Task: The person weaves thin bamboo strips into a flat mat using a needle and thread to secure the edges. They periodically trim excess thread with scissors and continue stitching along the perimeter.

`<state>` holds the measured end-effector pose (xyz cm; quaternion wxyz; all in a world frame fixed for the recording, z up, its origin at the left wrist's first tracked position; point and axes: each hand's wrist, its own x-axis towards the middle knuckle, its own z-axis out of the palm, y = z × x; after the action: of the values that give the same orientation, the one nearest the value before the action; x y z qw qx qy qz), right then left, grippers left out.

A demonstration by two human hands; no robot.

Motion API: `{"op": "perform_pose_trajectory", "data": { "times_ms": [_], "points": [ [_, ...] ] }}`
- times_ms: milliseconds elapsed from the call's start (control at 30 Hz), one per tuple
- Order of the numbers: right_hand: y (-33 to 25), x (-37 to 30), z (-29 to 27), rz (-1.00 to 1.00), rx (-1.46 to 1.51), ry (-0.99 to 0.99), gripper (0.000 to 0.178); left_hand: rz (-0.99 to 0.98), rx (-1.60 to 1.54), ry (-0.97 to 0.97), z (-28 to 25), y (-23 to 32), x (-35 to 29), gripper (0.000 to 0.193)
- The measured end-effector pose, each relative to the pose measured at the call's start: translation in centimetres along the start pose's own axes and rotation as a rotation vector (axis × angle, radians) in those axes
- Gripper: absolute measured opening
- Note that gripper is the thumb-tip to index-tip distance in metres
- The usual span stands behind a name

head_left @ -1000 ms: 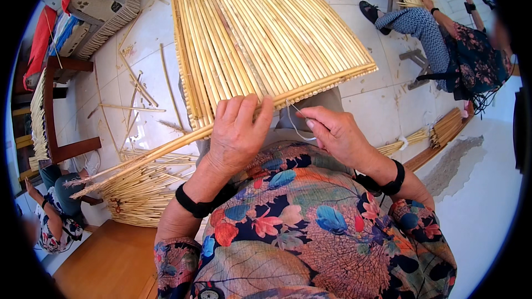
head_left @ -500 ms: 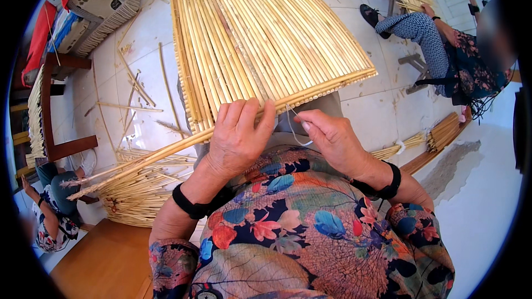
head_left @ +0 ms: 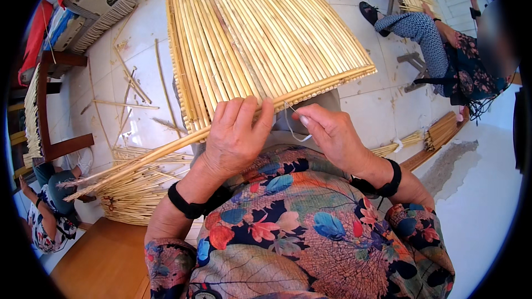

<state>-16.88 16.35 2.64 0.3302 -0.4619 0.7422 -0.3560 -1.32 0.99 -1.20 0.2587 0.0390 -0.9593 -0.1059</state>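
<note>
A panel of straight yellow reeds (head_left: 266,39) laid side by side rests across my lap, with a bound rim of reeds around it. My left hand (head_left: 235,135) is closed over its near edge, thumb on the rim. Long loose reed stalks (head_left: 141,155) run along that edge under the hand and stick out to the lower left. Just right of it, my right hand (head_left: 335,135) pinches a thin white cord (head_left: 292,127) close to the rim. The cord makes a hanging loop below the edge. Whether a needle is between the fingers cannot be seen.
A bundle of reeds (head_left: 133,202) lies on the floor at left, beside a wooden board (head_left: 100,254). Loose reed pieces (head_left: 138,86) are scattered on the tiles. Another person (head_left: 443,55) sits at upper right, one more (head_left: 50,210) at lower left. Reed bundles (head_left: 440,132) lie by the right wall.
The panel and my left hand have shifted slightly left. My right hand stays near the rim with the cord, whose loop hangs a little differently.
</note>
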Motion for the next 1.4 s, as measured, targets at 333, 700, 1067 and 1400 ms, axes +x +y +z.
{"op": "perform_pose_trajectory", "data": {
  "times_ms": [333,700,1067,1400],
  "points": [
    [-0.9,2.0,0.7,0.248,0.126,0.045,0.008,-0.022,0.008,0.003,0.6,0.2,0.2,0.042],
    [-0.1,3.3,1.4,0.066,-0.156,0.027,0.014,-0.013,0.002,0.028,0.8,0.1,0.1,0.040],
    [-0.8,4.5,0.5,0.122,-0.082,-0.075,0.012,0.001,0.048,0.033,1.0,0.2,-0.4,0.037],
    [-0.8,10.4,-2.7,-0.195,-0.460,-0.530,0.019,-0.016,0.065,0.009,0.7,0.0,-1.2,0.039]
  ]
}}
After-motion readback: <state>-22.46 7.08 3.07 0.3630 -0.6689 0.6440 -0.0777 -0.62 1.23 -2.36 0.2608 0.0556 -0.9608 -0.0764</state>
